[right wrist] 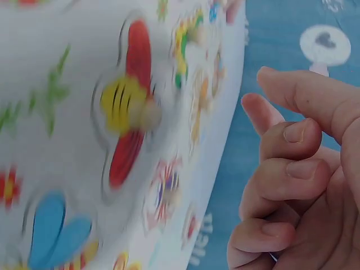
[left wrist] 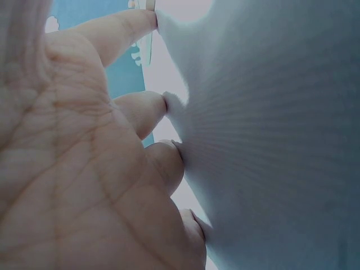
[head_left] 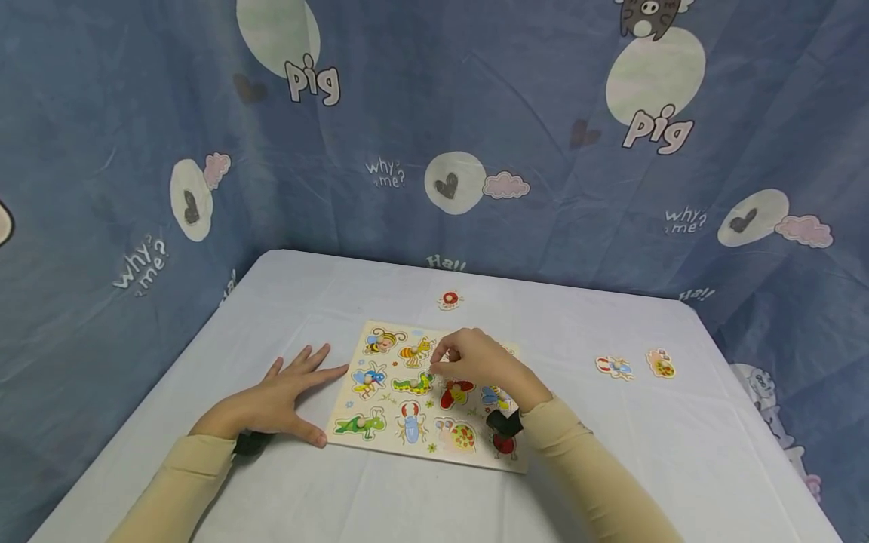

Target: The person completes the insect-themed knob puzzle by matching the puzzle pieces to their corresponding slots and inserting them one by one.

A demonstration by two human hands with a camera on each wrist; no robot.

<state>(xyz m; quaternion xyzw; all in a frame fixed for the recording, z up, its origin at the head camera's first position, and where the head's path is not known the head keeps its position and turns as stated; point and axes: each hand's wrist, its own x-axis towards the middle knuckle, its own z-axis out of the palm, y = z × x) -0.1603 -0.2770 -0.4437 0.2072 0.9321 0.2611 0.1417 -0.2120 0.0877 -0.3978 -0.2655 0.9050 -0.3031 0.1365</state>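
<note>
A puzzle board [head_left: 380,443] with colourful insect pictures lies on the table, many of them knobbed pieces. My left hand [head_left: 288,396] rests on the cloth with fingers spread, thumb and index finger at the board's left edge. Over the board's middle hovers my right hand [head_left: 482,358], close to the green caterpillar piece [head_left: 413,383]. In the right wrist view, its thumb [right wrist: 315,95] and index finger stand apart with nothing between them, and the other fingers curl loosely. A red-winged insect piece [right wrist: 125,107] with a round knob sits in the board below that hand.
A small red piece [head_left: 449,300] lies behind the board. To the right, a stag beetle piece [head_left: 615,367] and a snail piece [head_left: 661,363] lie side by side on the white tablecloth [head_left: 271,490]. A blue printed curtain [head_left: 380,136] hangs behind the table.
</note>
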